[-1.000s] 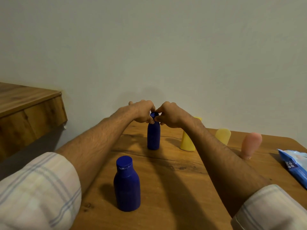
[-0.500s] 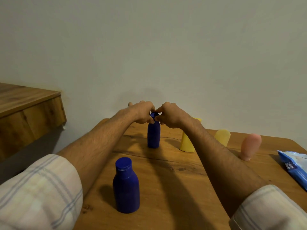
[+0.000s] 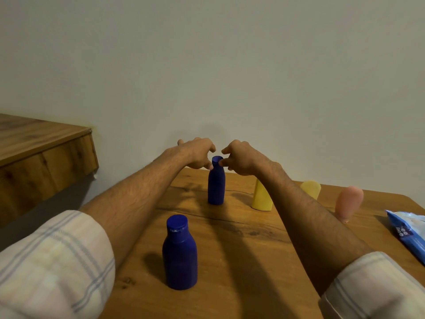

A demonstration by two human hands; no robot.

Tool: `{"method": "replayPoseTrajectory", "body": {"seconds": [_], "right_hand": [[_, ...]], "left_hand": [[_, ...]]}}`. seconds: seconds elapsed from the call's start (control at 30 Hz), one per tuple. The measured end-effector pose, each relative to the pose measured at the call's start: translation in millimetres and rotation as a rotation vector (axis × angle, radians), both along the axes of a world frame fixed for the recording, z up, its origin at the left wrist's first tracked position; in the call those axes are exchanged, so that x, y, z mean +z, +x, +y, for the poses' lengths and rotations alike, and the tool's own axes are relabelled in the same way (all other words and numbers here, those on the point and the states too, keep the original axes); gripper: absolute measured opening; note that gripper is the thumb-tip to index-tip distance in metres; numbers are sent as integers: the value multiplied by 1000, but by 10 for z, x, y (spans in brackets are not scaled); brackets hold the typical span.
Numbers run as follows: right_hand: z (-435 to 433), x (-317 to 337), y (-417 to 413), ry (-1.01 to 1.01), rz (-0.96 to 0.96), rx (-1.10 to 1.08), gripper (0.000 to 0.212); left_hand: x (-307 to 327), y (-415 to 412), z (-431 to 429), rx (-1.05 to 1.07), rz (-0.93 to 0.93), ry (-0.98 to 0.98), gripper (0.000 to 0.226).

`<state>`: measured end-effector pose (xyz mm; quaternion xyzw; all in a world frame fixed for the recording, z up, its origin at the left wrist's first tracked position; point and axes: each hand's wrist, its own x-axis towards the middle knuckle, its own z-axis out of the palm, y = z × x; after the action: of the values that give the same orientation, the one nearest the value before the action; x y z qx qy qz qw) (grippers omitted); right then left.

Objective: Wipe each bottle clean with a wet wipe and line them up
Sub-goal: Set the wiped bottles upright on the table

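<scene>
Far across the wooden table (image 3: 253,261), a slim dark blue bottle (image 3: 216,187) stands upright. My left hand (image 3: 195,154) and my right hand (image 3: 241,158) hover on either side of its cap. Their fingers are loosely arched, and only the fingertips touch the cap and neck. A wider dark blue bottle (image 3: 179,254) stands upright near me, between my forearms. Right of the slim bottle, a yellow bottle (image 3: 261,198) stands partly behind my right forearm. A second yellow bottle (image 3: 311,188) and a pink bottle (image 3: 348,202) follow further right. No wipe shows in either hand.
A blue wet-wipe pack (image 3: 409,233) lies at the table's right edge. A wooden shelf (image 3: 41,153) juts out at the left, higher than the table. A plain wall stands right behind the table.
Both hands have loosened from the slim blue bottle's cap and spread slightly apart, so the cap now shows between them. The bottles have not moved.
</scene>
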<state>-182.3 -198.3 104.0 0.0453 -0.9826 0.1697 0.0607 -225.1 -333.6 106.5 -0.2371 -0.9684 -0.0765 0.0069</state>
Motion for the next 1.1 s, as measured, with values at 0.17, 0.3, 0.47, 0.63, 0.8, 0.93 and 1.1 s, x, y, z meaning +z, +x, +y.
{"method": "replayPoseTrajectory", "body": {"seconds": [0.17, 0.3, 0.47, 0.63, 0.8, 0.93, 1.1], "right_hand": [[-62, 178, 168, 13, 47, 40, 43], [-188, 355, 397, 29, 33, 123, 38], [-451, 514, 730, 30, -73, 227, 32], [-677, 597, 1023, 103, -234, 290, 33], [-824, 554, 1246, 171, -337, 291, 45], [-891, 458, 1360, 187, -359, 281, 45], [-954, 365, 1431, 184, -388, 234, 40]], "left_hand": [[184, 208, -185, -11, -74, 78, 57], [314, 442, -364, -22, -87, 111, 48], [374, 786, -645, 7, -68, 107, 36], [383, 1126, -837, 14, -148, 46, 34], [323, 1419, -916, -24, -280, -47, 45], [177, 1586, -952, -41, -316, -34, 48], [44, 1657, -946, -34, -287, 30, 41]]}}
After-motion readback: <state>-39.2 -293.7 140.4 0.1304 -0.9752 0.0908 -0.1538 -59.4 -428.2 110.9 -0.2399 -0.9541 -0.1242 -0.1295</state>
